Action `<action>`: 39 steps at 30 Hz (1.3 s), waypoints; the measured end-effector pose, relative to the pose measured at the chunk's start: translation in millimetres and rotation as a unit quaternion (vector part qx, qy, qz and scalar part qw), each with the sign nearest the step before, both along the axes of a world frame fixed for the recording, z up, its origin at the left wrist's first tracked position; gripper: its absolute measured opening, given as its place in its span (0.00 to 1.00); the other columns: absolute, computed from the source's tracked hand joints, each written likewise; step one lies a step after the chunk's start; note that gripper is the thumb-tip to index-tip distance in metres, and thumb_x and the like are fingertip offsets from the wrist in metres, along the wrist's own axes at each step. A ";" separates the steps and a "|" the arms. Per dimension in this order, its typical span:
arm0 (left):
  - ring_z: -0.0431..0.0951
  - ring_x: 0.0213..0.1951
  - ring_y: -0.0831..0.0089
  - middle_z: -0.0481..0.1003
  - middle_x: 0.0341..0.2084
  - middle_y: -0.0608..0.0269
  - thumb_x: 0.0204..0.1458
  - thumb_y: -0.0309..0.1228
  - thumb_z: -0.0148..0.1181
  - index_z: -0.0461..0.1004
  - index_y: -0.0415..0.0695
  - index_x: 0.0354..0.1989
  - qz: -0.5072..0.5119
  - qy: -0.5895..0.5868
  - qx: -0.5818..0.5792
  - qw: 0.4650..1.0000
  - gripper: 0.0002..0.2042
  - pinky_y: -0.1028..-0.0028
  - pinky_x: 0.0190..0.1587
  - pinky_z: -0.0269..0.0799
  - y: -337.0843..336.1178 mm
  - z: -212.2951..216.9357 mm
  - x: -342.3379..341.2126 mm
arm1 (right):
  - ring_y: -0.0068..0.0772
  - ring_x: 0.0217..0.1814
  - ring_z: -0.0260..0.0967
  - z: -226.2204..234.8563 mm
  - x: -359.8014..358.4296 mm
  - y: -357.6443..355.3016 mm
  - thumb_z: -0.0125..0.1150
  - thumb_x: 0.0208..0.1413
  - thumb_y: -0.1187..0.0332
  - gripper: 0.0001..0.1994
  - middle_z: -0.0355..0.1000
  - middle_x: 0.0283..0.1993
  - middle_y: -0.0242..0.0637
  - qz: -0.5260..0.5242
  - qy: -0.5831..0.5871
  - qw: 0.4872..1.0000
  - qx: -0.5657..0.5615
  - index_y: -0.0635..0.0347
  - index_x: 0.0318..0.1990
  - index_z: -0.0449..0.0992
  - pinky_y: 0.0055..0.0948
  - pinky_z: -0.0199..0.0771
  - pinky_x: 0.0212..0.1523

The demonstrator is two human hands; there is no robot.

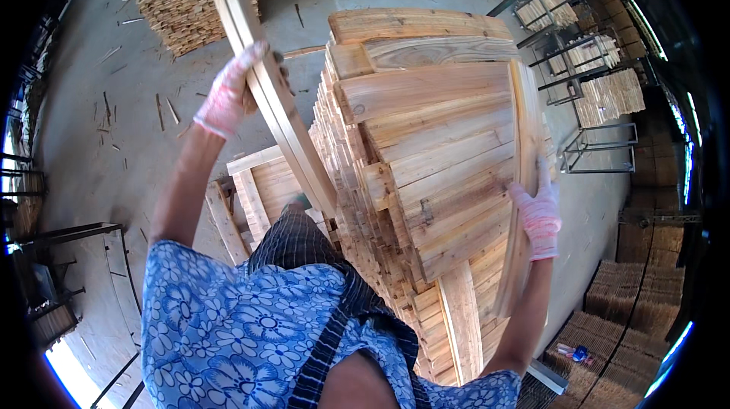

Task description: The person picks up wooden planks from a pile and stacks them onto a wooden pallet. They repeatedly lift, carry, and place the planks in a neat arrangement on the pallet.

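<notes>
My left hand (pixel 226 98), in a pink-and-white glove, is closed around long narrow wooden planks (pixel 291 135) that lie face to face. They tilt from the upper left down to the near side of a tall wood stack (pixel 449 116). My right hand (pixel 538 219), gloved alike, grips a single wooden plank (pixel 526 116) along the stack's right edge. Its thumb is on the inner side and its fingers reach along the outer side. Boards lie side by side on the stack's top, some overhanging unevenly.
A wooden pallet (pixel 266 187) sits by my legs, left of the stack. Another pile of wood (pixel 186 2) stands at the far left. Wood scraps (pixel 106 108) litter the concrete floor. Metal racks (pixel 601 149) and bundled boards (pixel 608 97) line the right side.
</notes>
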State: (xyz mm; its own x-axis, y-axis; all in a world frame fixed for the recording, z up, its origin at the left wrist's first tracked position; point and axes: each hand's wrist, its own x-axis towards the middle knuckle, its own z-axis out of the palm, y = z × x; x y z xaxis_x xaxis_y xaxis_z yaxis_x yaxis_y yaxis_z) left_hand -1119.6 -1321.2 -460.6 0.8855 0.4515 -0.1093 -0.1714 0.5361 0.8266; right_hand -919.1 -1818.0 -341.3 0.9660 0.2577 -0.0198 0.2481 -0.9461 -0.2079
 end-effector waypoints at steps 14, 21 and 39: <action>0.79 0.39 0.66 0.76 0.37 0.63 0.57 0.45 0.68 0.74 0.49 0.50 -0.015 0.095 -0.127 0.987 0.19 0.61 0.43 0.81 -162.4 -39.9 2.0 | 0.60 0.70 0.61 -53.3 68.4 70.6 0.65 0.53 0.38 0.48 0.64 0.65 0.57 -0.026 -0.039 0.992 -0.120 0.37 0.78 0.48 0.53 0.64 0.68; 0.81 0.42 0.64 0.79 0.41 0.60 0.63 0.41 0.62 0.74 0.46 0.51 0.011 0.146 -0.258 0.955 0.15 0.59 0.46 0.82 -171.1 -63.0 8.0 | 0.58 0.65 0.68 -9.5 148.5 56.0 0.71 0.52 0.46 0.45 0.69 0.61 0.53 0.040 -0.032 0.999 -0.015 0.36 0.77 0.55 0.45 0.68 0.66; 0.78 0.54 0.43 0.75 0.55 0.39 0.53 0.22 0.67 0.60 0.41 0.71 -0.132 0.057 0.576 0.805 0.36 0.54 0.57 0.75 -159.9 -35.7 -14.6 | 0.41 0.76 0.59 -32.5 344.0 29.1 0.71 0.54 0.53 0.43 0.64 0.73 0.44 0.027 0.161 0.974 0.159 0.51 0.76 0.60 0.34 0.52 0.75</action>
State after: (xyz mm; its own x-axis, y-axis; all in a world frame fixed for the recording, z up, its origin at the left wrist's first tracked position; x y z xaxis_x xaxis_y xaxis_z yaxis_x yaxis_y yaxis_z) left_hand -1134.2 -1481.1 -496.4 0.9810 0.1104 0.1595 -0.0641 -0.5917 0.8036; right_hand -575.1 -1788.9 -373.8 0.9076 0.3511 -0.2303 0.1696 -0.8083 -0.5638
